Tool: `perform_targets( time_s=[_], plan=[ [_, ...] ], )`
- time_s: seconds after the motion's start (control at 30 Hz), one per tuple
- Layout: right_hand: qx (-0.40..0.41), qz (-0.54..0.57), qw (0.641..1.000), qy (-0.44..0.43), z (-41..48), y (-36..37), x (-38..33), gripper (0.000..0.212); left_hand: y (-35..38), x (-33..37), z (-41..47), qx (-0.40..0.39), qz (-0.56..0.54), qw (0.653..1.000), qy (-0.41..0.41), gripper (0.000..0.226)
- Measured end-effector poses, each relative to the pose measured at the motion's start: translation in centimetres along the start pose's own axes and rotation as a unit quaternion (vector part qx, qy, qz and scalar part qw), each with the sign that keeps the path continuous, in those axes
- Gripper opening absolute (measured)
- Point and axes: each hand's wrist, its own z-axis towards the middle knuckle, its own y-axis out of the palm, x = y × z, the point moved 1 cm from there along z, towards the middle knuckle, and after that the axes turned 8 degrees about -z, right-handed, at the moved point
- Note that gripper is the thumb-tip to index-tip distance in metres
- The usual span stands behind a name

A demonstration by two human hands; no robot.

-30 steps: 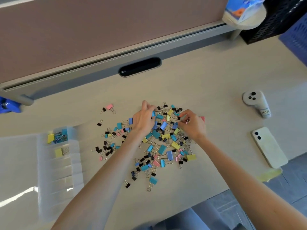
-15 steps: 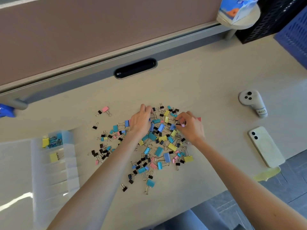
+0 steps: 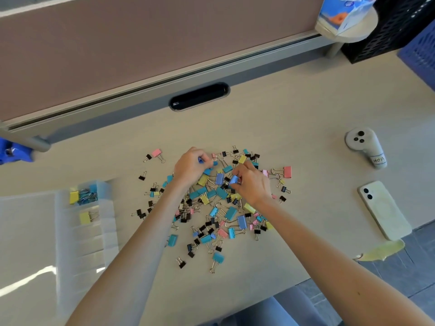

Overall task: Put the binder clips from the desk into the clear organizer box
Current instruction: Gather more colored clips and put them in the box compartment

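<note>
A heap of binder clips (image 3: 219,208) in blue, yellow, pink and black lies spread across the middle of the desk. My right hand (image 3: 253,184) hovers over the heap's far part and pinches a blue binder clip (image 3: 234,179) between its fingertips. My left hand (image 3: 190,167) is beside it, fingers curled around a small blue clip (image 3: 200,160). The clear organizer box (image 3: 87,222) stands open at the left. Its top compartment holds blue clips and a yellow one (image 3: 82,196); the compartment below holds one yellow clip (image 3: 85,217).
A white phone (image 3: 382,209) and a grey controller (image 3: 366,147) lie at the right. A yellow leaf-like scrap (image 3: 381,252) sits at the desk's front edge. A black slot (image 3: 199,97) is set into the desk's back. The box's clear lid (image 3: 26,243) lies flat at the far left.
My right hand has taken a blue clip from the heap and lifted it slightly. My left hand has closed on a small blue clip. The view shifted a little.
</note>
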Motion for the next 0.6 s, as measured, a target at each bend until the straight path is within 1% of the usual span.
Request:
perform_targets(
  time_s=[0.07, 0.13, 0.27, 0.33, 0.4, 0.43, 0.47, 0.53, 0.57, 0.6],
  plan=[
    [0.005, 0.007, 1.0, 0.007, 0.1, 0.2, -0.2, 0.035, -0.8, -0.2, 0.1, -0.029, -0.083, 0.995, -0.041, 0.013],
    [0.012, 0.007, 1.0, 0.007, 0.0, 0.2, -0.3, 0.035, -1.3, -0.1, -0.2, -0.048, -0.168, 0.981, -0.079, 0.013],
    [0.03, 0.009, 1.0, 0.001, -0.1, 0.5, -0.4, 0.032, -1.8, -0.1, -1.0, -0.071, -0.264, 0.955, -0.119, 0.018],
    [0.034, 0.058, 0.998, 0.015, -0.1, 0.5, -0.3, 0.03, -1.8, -0.3, -1.4, -0.069, -0.32, 0.935, -0.139, 0.02],
    [0.013, 0.173, 0.983, 0.062, 0.2, 0.0, -0.3, 0.025, -1.8, -0.6, -1.6, -0.076, -0.399, 0.901, -0.151, 0.022],
    [-0.009, 0.262, 0.96, 0.094, 0.4, -0.4, -0.3, 0.02, -1.8, -0.6, -1.7, -0.085, -0.439, 0.881, -0.155, 0.023],
    [-0.04, 0.367, 0.92, 0.13, 0.5, -0.8, -0.3, 0.016, -1.8, -0.6, -1.8, -0.093, -0.474, 0.861, -0.161, 0.022],
    [-0.111, 0.553, 0.804, 0.189, 0.4, -1.7, -0.3, 0.015, -1.8, -0.5, -1.9, -0.096, -0.535, 0.82, -0.178, 0.019],
    [-0.144, 0.612, 0.751, 0.203, 0.3, -2.0, -0.4, 0.015, -1.8, -0.5, -2.0, -0.092, -0.567, 0.796, -0.189, 0.018],
    [-0.168, 0.648, 0.713, 0.209, 0.3, -2.3, -0.4, 0.015, -1.8, -0.6, -2.0, -0.089, -0.599, 0.77, -0.199, 0.018]
  ],
)
